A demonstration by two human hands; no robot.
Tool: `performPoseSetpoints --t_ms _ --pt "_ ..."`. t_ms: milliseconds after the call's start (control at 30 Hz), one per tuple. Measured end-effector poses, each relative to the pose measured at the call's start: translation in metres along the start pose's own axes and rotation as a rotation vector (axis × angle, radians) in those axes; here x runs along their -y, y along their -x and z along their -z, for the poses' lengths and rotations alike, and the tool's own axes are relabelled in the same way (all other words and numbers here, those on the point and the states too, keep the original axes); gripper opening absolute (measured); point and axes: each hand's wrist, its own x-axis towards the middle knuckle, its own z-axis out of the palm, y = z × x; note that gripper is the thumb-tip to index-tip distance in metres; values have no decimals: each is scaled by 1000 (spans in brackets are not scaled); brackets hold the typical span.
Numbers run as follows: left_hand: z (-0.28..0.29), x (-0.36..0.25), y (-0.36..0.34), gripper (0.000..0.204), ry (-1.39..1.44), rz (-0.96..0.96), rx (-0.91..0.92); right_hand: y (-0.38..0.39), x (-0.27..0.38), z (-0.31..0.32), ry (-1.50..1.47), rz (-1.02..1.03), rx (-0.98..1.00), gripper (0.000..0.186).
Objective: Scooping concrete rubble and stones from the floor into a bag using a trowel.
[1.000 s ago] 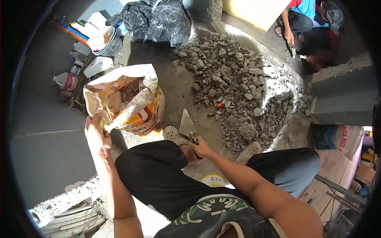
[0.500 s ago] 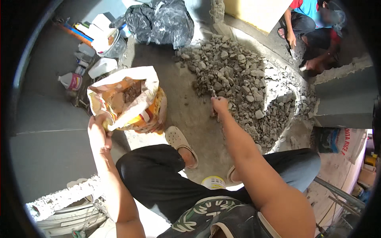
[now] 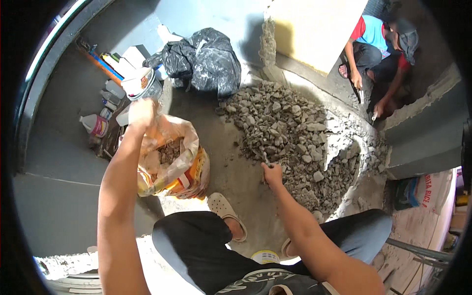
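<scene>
An orange-and-white plastic sack [image 3: 189,169] stands left of centre with its mouth turned up. Grey-brown rubble [image 3: 170,151] shows inside it. My left hand [image 3: 143,113] is at the sack's far rim, fingers closed on its edge, though glare blurs them. In my right hand [image 3: 273,174] is the handle of a hand tool with a thin metal neck [image 3: 266,158]. The tool's far end meets the near left edge of a heap of broken concrete [image 3: 290,118]; its shape is lost among the pieces.
Black garbage bags [image 3: 214,61] lie beyond the sack. A bucket [image 3: 140,83] and several plastic bottles [image 3: 96,125] stand by the left wall. At the far right a person [image 3: 376,49] crouches with tools in hand. A broken wall edge [image 3: 423,113] juts in at right. My clog [image 3: 226,214] is near the sack.
My left hand has moved from the sack's near left rim to its far rim. My right hand stays at the heap's edge with the tool. The view has shifted slightly.
</scene>
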Motion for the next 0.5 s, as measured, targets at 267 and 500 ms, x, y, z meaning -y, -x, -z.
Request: performPoseSetpoints --t_ms 267,500 --pt "138 -61 23 33 645 -156 -165 -1 -8 36 -138 163 -66 34" --pt "56 61 204 44 1007 407 -170 54 56 54 -22 252 6 29"
